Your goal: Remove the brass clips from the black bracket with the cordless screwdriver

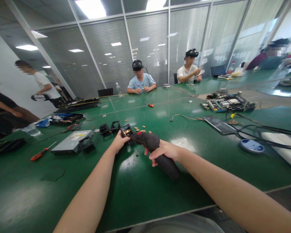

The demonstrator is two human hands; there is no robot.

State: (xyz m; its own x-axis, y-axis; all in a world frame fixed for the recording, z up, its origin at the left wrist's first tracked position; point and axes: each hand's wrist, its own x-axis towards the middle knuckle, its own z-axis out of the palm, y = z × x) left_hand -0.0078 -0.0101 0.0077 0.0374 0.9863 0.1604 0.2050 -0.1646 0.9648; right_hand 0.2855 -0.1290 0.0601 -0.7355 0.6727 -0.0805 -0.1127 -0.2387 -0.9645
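My right hand (166,151) is wrapped around the grip of a black cordless drill (153,141) with a red mark on its side. The drill's front end points left, at a small black plastic housing (126,130) with brass-coloured pieces inside. My left hand (118,141) pinches that housing from its near side. Whether the bit touches it is too small to make out. Several small brass pieces (143,127) lie just beyond the drill, and another small piece (136,154) lies nearer me. Two more black housings (104,129) stand left of my left hand.
Left on the green table (135,200) are an optical drive (74,141), a black frame (86,144) and an orange screwdriver (40,154). To the right lie a phone (219,124), cables, a blue round object (251,146) and circuit boards (229,103). People sit across the table.
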